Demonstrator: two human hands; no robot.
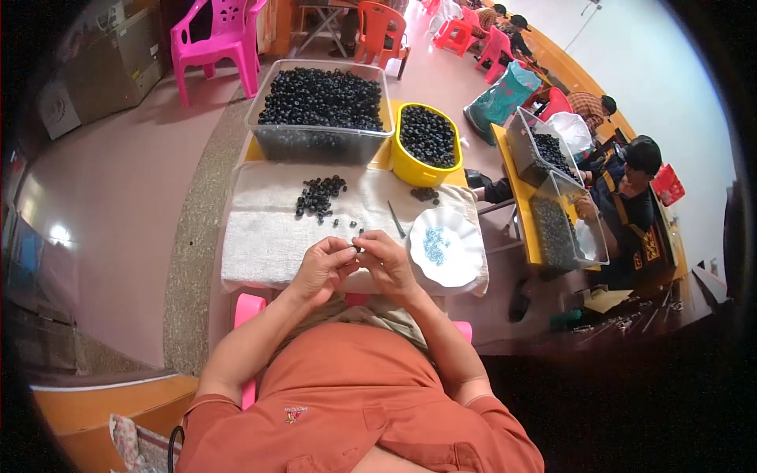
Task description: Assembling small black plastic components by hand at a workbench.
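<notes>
My left hand (322,270) and my right hand (384,264) meet over the near edge of a white cloth (264,244). Between their fingertips they pinch one small black round part (357,247), mostly covered by the fingers. Just beyond lies a loose pile of similar black parts (318,195), with a few strays nearer my hands. To the right of my right hand sits a white scalloped plate (465,272) with small light-blue pieces (436,245) on it. A thin dark tool (396,218), perhaps tweezers, rests on the cloth beside the plate.
A large clear bin (315,146) and a yellow tub (426,173), both full of black parts, stand along the table's far side. At right, a person (631,189) sits by another table with clear bins (566,229). A pink chair (217,39) stands far left.
</notes>
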